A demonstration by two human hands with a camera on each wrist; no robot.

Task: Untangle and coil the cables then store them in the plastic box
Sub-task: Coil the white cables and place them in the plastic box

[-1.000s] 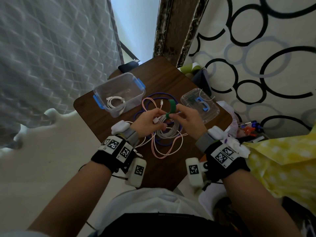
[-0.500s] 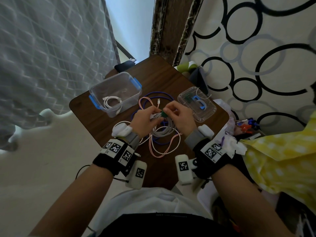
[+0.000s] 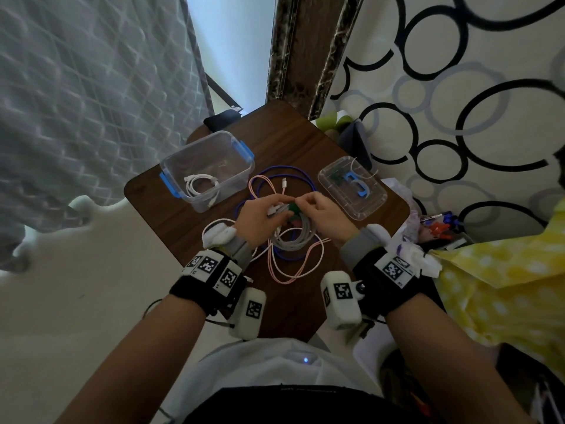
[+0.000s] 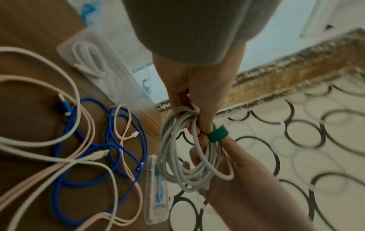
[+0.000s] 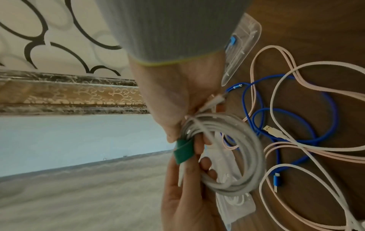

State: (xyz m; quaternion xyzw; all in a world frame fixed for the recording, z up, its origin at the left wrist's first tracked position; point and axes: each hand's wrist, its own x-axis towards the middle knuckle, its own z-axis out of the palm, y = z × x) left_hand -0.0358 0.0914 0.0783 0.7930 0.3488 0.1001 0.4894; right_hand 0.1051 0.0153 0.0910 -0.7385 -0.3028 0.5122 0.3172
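Both hands hold a coiled grey-white cable just above the brown table. My left hand grips the top of the coil, with the plug ends under its fingers. My right hand pinches a green strap wrapped round the bundle; the strap sits between both thumbs. The clear plastic box with blue latches stands open at the back left, holding a coiled white cable. Loose blue, pink and white cables lie tangled under the hands.
The clear box lid lies at the table's right with a blue strap and green pieces on it. A yellow dotted cloth and small clutter lie off the right edge. A patterned wall rises behind.
The green strap stood up as an open loop above the coil; now it is drawn down tight against the bundle, and both hands have closed in on it.
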